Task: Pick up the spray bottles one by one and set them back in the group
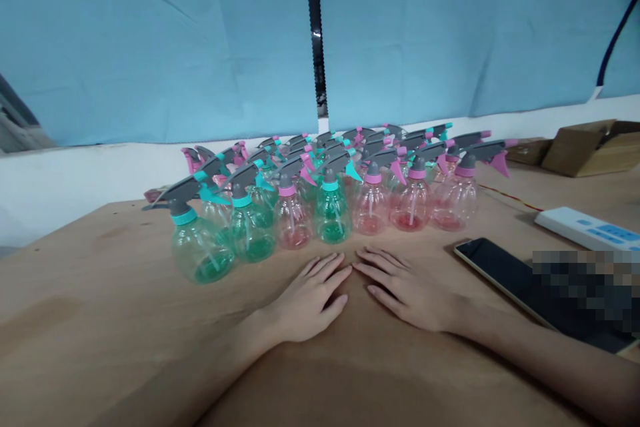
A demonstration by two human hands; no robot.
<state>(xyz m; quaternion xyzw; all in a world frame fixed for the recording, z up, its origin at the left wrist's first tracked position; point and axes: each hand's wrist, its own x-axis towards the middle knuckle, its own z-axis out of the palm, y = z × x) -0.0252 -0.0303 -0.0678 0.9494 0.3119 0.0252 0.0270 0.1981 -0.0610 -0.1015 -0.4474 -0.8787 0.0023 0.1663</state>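
My left hand [313, 300] lies flat on the wooden table [100, 320], palm down with fingers stretched out. Opposite it, my right hand [405, 290] rests the same way, its fingertips close to the left ones. Neither holds anything. Just beyond the fingertips stand several spray bottles in rows. Nearest my left hand are a green spray bottle [333, 213] with a turquoise collar and a pink spray bottle [295, 223]. Another pink spray bottle [371, 207] stands in front of my right hand. The bottles behind are partly hidden.
A smartphone [515, 287] lies beside my right forearm, with a white power strip [585, 230] past it. An open cardboard box [575, 150] sits at the back right. Blue sheeting [200, 47] with a black strip [315, 27] covers the wall behind.
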